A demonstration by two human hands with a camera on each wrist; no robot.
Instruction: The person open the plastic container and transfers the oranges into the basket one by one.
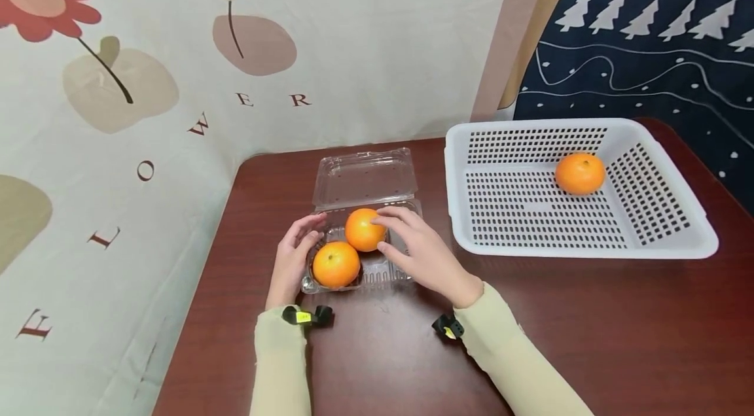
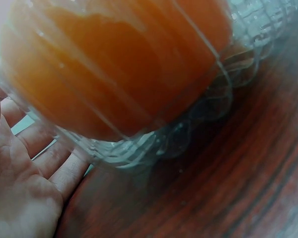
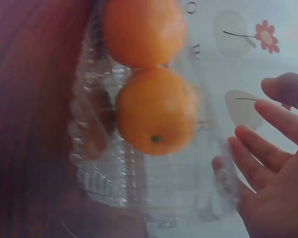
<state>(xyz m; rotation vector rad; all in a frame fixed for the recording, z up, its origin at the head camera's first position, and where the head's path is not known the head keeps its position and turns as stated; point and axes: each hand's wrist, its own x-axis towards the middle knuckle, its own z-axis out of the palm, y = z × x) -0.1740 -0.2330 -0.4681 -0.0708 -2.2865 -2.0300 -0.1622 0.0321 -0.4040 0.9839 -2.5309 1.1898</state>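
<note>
A clear plastic clamshell box lies on the table with its lid folded back. In its left part sits one orange; another orange rests against it, farther back. My left hand is at the box's left end, its fingers extended along the outer wall, as the left wrist view also shows. Over the box's right part, my right hand has its fingertips close by the rear orange. In the right wrist view, the spread right fingers hold nothing and stand apart from both oranges.
A white perforated plastic basket stands on the right of the table, holding a single orange. A printed cloth hangs behind and to the left of the brown table. A dark cloth with white trees hangs at the far right.
</note>
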